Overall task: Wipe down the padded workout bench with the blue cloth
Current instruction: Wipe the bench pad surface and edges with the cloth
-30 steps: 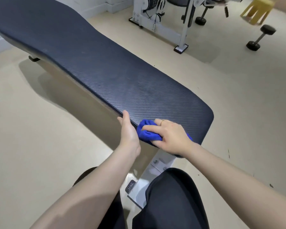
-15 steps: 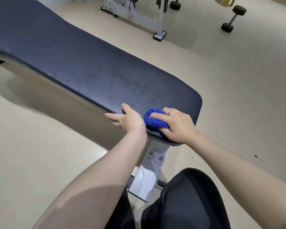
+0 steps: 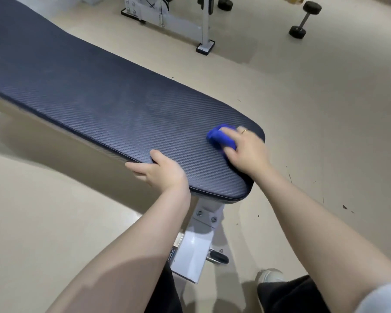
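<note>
The padded workout bench (image 3: pixel 104 96) is long, dark navy with a ribbed weave, and runs from the upper left to its rounded near end at centre right. My right hand (image 3: pixel 246 150) presses a bunched blue cloth (image 3: pixel 221 137) onto the top of the pad near its far right corner. My left hand (image 3: pixel 160 171) grips the pad's near side edge, thumb on top and fingers curled under it.
A white metal leg (image 3: pixel 196 247) holds the bench up just in front of my knees. A white machine frame (image 3: pixel 178 21) stands on the beige floor at the back. A black dumbbell (image 3: pixel 305 19) lies at the upper right.
My right hand has slid the cloth from the near edge beside my left hand up across the pad toward its far right corner. The left hand keeps its grip on the edge.
</note>
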A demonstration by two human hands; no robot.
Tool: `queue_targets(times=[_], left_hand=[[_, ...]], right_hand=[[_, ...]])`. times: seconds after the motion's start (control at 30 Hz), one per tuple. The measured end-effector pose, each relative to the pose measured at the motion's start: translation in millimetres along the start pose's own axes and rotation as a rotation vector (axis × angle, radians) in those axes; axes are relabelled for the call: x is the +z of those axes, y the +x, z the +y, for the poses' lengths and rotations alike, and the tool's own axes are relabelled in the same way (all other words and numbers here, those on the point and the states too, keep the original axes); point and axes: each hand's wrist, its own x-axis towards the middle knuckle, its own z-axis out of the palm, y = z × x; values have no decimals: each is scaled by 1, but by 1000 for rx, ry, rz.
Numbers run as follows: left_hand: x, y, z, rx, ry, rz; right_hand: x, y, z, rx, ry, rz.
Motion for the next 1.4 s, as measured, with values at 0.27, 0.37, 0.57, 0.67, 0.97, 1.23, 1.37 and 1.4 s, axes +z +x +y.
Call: queue_targets(times=[0.27,0.37,0.57,0.67,0.97,1.23,1.37,1.4], left_hand=[[1,-7,4,29,-43,77],[4,-4,0,43,-63,126],[12,1,-6,123,-114,235],[13,-3,-7,139,-80,305],[12,-5,-24,212,41,352],[12,3,-29,232,-80,343],[12,6,-32,249,-80,378],[12,7,-32,259,-82,381]], right_hand=[[-9,-32,4,-282,98,-68],[-6,5,23,-321,49,-84],[4,92,41,-45,81,-9],[-1,62,41,-233,61,-63],[-3,114,48,-192,134,-120],[-15,97,69,-198,259,-159],[-7,121,50,-277,187,-171],[-5,130,44,-283,207,-174]])
